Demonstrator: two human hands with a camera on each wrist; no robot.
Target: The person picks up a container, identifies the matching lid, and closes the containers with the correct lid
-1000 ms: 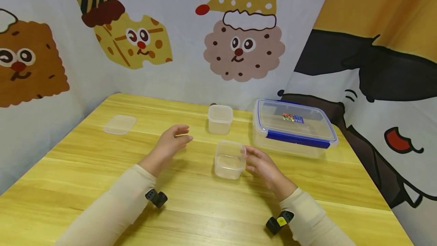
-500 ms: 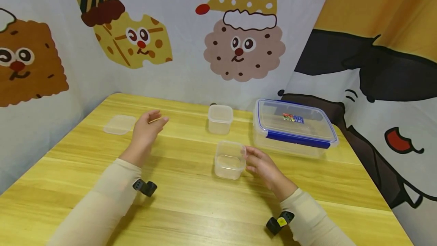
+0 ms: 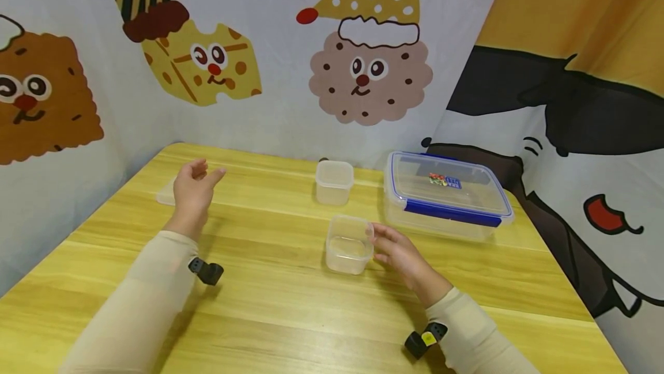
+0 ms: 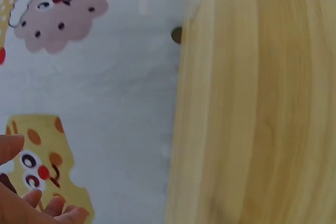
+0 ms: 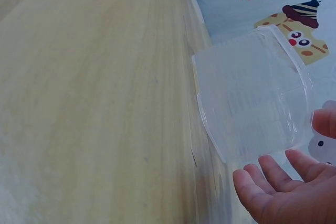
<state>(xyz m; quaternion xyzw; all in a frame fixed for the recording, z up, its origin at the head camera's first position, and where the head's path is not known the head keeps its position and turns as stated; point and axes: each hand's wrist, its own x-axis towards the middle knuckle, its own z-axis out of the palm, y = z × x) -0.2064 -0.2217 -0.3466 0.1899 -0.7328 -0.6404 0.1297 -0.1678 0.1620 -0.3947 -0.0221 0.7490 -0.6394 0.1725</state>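
Observation:
In the head view, my left hand (image 3: 193, 192) is over the left part of the table, fingers loosely bent and thumb apart, with nothing in it. It overlaps a flat translucent lid (image 3: 166, 194), hiding most of it. A clear, lidless plastic food container (image 3: 349, 253) stands upright at the middle of the table. Right beside its right wall is my right hand (image 3: 402, 253), fingertips at the wall and rim. The right wrist view shows the relaxed fingers (image 5: 275, 174) below the container's side and the thumb spread near its rim.
Behind the lidless container stands a small translucent container (image 3: 334, 184). A large clear storage box (image 3: 446, 189) with blue latches sits at the back right. A printed cloth (image 3: 285, 103) hangs behind the wooden table (image 3: 290, 316).
My left hand has moved left and slightly back, from near the middle of the table to over the flat lid. The right hand and the containers have stayed in place.

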